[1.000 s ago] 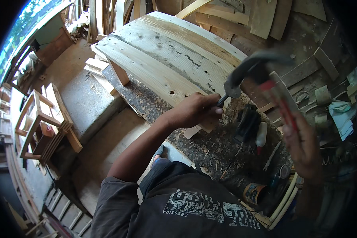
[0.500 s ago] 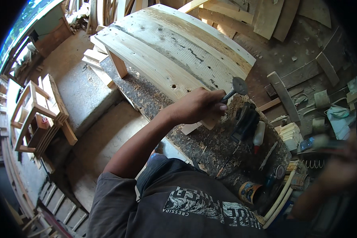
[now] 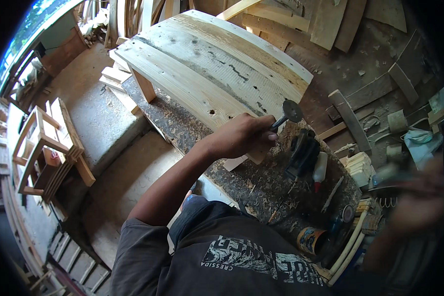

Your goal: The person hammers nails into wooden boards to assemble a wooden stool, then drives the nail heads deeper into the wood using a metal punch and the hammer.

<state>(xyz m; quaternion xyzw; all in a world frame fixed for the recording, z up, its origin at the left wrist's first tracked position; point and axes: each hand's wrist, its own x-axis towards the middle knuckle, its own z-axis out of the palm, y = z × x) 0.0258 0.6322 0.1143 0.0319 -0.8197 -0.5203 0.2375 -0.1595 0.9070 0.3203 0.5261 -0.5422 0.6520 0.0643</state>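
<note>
My left hand [image 3: 244, 133] is closed around a metal rod with a flat round head [image 3: 292, 111]. The head sticks out past the thumb, over the near right corner of a tabletop [image 3: 222, 69] of pale, knotty planks. That tabletop stands on wooden legs on a dark workbench [image 3: 266, 190] strewn with shavings. Out at the right edge, my right hand [image 3: 419, 202] is raised and smeared by motion. A blurred, long thin shape shows beside its fingers; what it is, I cannot make out.
A black power tool [image 3: 301, 153] and a white bottle with a red tip [image 3: 320, 170] lie on the bench near my left hand. Closer to me is an open tin [image 3: 312, 240]. Loose boards [image 3: 350, 121] lie at the right; a wooden frame [image 3: 47, 148] stands at the left.
The whole view has shifted slightly. My left hand keeps its hold on the round-headed metal rod at the tabletop's corner. My right hand stays blurred at the right edge, slightly displaced.
</note>
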